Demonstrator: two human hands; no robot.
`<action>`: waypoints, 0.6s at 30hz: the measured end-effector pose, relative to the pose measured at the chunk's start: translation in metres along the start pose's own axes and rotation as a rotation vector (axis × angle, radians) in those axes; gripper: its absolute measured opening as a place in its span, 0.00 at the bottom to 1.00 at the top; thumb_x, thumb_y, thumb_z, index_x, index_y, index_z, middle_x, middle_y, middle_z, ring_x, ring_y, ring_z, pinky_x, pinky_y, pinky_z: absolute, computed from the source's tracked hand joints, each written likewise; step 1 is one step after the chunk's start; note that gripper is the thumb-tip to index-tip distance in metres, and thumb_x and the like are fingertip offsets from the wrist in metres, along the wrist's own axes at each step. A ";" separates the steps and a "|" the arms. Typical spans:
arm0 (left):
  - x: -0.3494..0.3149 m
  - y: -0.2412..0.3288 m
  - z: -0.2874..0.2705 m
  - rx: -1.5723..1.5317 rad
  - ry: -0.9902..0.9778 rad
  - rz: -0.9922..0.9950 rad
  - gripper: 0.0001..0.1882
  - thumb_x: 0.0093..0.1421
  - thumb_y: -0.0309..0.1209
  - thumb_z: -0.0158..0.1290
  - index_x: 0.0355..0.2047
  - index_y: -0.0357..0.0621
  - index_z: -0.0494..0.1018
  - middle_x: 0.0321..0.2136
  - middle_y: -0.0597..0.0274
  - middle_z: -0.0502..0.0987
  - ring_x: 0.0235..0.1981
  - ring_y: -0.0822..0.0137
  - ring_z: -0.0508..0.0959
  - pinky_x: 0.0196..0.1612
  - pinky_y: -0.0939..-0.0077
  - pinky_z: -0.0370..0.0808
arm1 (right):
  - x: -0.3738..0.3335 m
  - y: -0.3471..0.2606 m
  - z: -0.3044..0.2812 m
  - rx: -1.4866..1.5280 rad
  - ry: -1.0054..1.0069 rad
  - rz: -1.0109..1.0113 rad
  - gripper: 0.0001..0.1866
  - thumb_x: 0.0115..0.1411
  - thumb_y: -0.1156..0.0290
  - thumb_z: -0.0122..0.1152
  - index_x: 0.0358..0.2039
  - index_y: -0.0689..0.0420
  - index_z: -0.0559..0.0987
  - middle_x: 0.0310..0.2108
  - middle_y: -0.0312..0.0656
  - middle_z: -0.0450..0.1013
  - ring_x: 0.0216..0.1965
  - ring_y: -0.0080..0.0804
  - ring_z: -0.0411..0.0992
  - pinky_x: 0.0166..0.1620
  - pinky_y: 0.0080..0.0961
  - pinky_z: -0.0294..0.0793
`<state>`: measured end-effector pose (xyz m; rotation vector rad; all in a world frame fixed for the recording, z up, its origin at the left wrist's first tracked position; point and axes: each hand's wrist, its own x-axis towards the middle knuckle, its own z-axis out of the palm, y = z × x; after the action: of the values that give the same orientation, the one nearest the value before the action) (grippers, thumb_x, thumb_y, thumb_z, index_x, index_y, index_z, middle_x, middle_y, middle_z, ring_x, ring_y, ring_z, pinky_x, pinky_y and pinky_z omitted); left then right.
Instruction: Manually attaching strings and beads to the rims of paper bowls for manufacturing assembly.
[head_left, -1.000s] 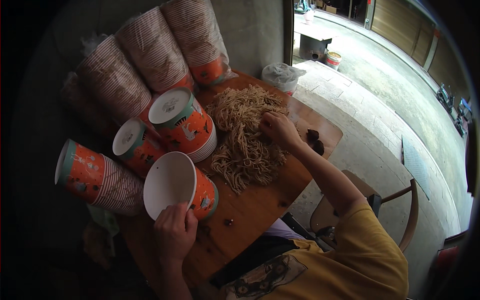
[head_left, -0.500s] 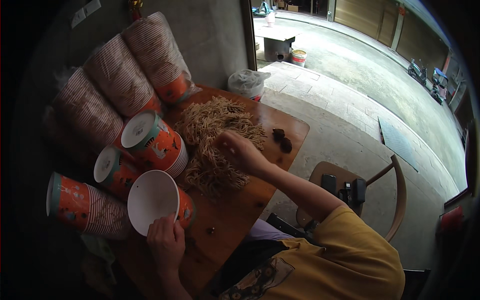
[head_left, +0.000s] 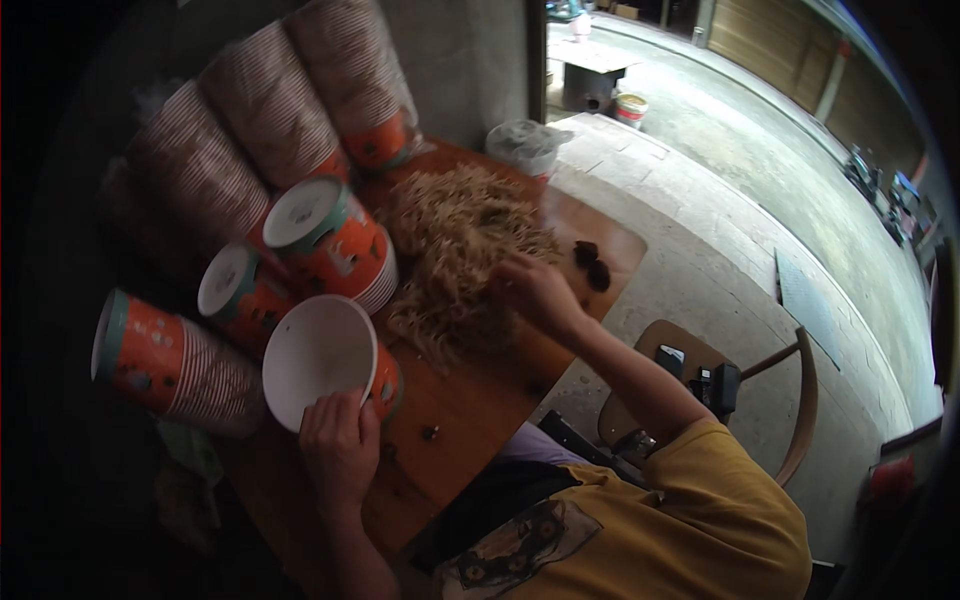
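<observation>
Your left hand holds the near rim of the open tub, with the fingers bent over the edge and the thumb on the right. The tub is white inside and orange outside, and it tips so that its mouth faces you and a bit to the left. It sits on the left part of the brown worktop. Your right hand is at the right side of a big heap of tan strands, in the middle of the worktop. Its fingers are bent, but they are blurry, so you cannot tell if they pinch any strands.

Two dark lumps lie to the right of the heap, near the right edge. A small dark bit lies to the right of your left hand. Just past the open tub stands an upside-down stack of orange tubs, with a green band at the top. Two more stacks are to its left, and the one farthest left leans over. Behind them are tall stacks in clear bags. On the right, a brown chair holds a phone and a black box. A white bucket stands past the far edge.
</observation>
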<state>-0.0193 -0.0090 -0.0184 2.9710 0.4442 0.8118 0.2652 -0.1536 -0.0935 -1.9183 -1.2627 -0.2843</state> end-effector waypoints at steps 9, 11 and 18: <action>0.001 0.001 -0.004 -0.058 0.076 0.015 0.14 0.55 0.25 0.54 0.42 0.42 0.70 0.37 0.56 0.72 0.42 0.55 0.73 0.47 0.58 0.69 | 0.005 -0.011 -0.025 0.290 0.132 0.186 0.06 0.62 0.70 0.56 0.35 0.59 0.76 0.28 0.34 0.72 0.27 0.20 0.69 0.31 0.18 0.69; -0.003 0.003 -0.005 -0.050 0.104 0.008 0.15 0.54 0.25 0.55 0.43 0.43 0.70 0.40 0.57 0.71 0.46 0.55 0.72 0.50 0.57 0.68 | 0.006 -0.013 -0.021 0.131 0.106 -0.007 0.07 0.58 0.72 0.59 0.37 0.56 0.76 0.32 0.36 0.72 0.31 0.27 0.71 0.33 0.21 0.71; -0.013 0.013 -0.003 -0.030 0.187 -0.007 0.17 0.54 0.25 0.54 0.45 0.44 0.70 0.48 0.56 0.68 0.55 0.51 0.68 0.56 0.53 0.66 | 0.011 -0.022 -0.011 -0.206 -0.064 -0.142 0.06 0.53 0.74 0.60 0.32 0.53 0.73 0.34 0.40 0.67 0.40 0.41 0.67 0.39 0.35 0.71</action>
<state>-0.0283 -0.0253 -0.0209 2.8763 0.4444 1.0915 0.2543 -0.1507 -0.0690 -2.0266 -1.4630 -0.4447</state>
